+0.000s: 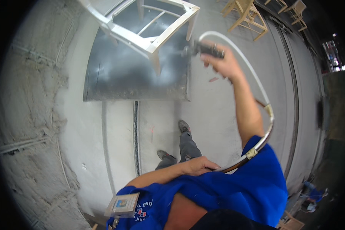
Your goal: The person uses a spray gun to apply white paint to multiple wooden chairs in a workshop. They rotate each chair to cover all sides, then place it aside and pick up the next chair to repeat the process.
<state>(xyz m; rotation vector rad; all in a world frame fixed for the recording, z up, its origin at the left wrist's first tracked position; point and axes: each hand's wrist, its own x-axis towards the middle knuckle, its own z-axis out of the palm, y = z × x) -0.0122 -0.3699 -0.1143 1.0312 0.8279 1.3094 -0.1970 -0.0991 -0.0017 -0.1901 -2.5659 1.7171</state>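
A spray gun is gripped in my right hand, which is held out ahead and blurred by motion. The gun points left toward a white-coated chair frame without a seat panel. From the gun a pale hose arcs to the right and back toward my body, taped in places. My left hand is closed around the hose in front of my waist. A dark flat board with whitish patches lies under the chair; what supports the chair is partly out of view.
Several bare wooden chairs stand at the far right. A grey, rough, dust-caked surface runs along the left. Dark rail-like strips cross the grey floor. Assorted items lie at the lower right.
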